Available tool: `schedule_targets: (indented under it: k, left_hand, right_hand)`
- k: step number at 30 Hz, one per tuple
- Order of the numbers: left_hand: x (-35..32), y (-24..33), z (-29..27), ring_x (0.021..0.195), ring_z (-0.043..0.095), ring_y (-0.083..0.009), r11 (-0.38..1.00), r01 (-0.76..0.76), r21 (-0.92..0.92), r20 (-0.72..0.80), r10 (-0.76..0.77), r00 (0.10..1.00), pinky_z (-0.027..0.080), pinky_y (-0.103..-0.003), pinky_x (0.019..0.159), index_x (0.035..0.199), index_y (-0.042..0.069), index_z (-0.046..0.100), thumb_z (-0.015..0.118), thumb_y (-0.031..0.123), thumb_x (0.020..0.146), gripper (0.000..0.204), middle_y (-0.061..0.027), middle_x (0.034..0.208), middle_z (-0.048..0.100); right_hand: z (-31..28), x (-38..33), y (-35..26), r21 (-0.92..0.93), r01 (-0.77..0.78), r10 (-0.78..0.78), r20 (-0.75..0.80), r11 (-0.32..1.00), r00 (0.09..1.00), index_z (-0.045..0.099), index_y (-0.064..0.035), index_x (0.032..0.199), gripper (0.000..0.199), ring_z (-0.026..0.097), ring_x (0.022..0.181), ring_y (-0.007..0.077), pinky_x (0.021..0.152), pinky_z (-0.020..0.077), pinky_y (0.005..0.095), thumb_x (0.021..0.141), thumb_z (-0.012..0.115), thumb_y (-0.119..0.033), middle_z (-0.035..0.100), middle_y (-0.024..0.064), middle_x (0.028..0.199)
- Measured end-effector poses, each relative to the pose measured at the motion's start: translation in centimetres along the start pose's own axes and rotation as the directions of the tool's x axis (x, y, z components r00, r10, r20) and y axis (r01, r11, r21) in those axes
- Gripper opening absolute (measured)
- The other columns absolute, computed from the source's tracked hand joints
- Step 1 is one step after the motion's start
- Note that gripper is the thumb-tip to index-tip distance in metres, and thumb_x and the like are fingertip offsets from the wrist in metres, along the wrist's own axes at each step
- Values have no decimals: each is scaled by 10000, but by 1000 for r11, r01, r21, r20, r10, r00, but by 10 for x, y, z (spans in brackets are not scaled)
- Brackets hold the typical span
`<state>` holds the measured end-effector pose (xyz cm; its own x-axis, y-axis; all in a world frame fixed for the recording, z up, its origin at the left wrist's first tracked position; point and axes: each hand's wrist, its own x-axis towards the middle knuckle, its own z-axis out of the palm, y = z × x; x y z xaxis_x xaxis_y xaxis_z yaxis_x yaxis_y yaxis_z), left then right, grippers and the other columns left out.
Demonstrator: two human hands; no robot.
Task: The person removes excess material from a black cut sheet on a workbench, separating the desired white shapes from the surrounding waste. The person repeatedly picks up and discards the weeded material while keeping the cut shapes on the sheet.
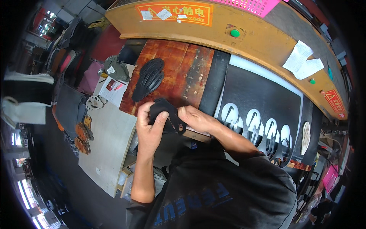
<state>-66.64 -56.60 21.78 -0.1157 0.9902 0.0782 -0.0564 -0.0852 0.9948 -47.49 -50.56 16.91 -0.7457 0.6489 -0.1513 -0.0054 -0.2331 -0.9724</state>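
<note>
Both my hands hold a dark, flexible cut piece in front of my body, by the near edge of a reddish-brown worn board. Slits or gaps show in its lower right part; whether it is one layer or several I cannot tell. My left hand grips its left side, thumb on top. On its right side, the thumb and fingers of my right hand are closed. A stack of black cut pieces, fanned at the edges, lies on the board just beyond my left hand.
An orange-brown machine beam with green buttons spans the far side. To the right, white rounded shapes with cut-outs sit on a black sheet. A pale side table at left carries papers, a grey-green cloth item and orange-brown shaped pieces.
</note>
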Motion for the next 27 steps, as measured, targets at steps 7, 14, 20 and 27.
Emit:
schedule_targets:
  k: [7,14,20,27]
  left_hand:
    - [42,-9,-6,1109,662,-138,999,38,3,85,-38,996,540,-280,945,1603,-38,393,751,35,980,722,-98,1257,668]
    - [100,-42,-111,1268,636,-201,994,95,-54,309,-74,948,477,-357,1127,1462,-46,586,621,313,1107,507,-143,1350,688]
    - [126,-113,-150,1527,408,-350,945,224,-238,404,-113,908,365,-539,1225,1676,45,262,693,532,1015,927,-203,1707,315]
    - [136,-115,-106,1079,628,-118,938,100,-331,393,41,918,532,-275,940,1460,23,586,818,189,975,563,-65,1291,645]
  right_hand:
    - [-17,28,-10,-425,258,-348,-148,867,926,711,16,1227,450,669,1073,291,943,529,430,1020,745,-383,673,167,1143]
    - [-15,58,-28,1,57,-54,-326,998,944,766,-3,1125,331,661,862,91,806,558,293,1053,726,-324,752,11,941]
    - [4,79,-55,262,328,-167,-492,907,854,734,4,1167,422,743,957,202,878,619,362,1045,708,-400,763,109,1066]
    - [12,93,-60,463,465,-117,-603,754,789,673,1,1271,408,746,998,250,912,626,421,1066,679,-351,743,128,1123]
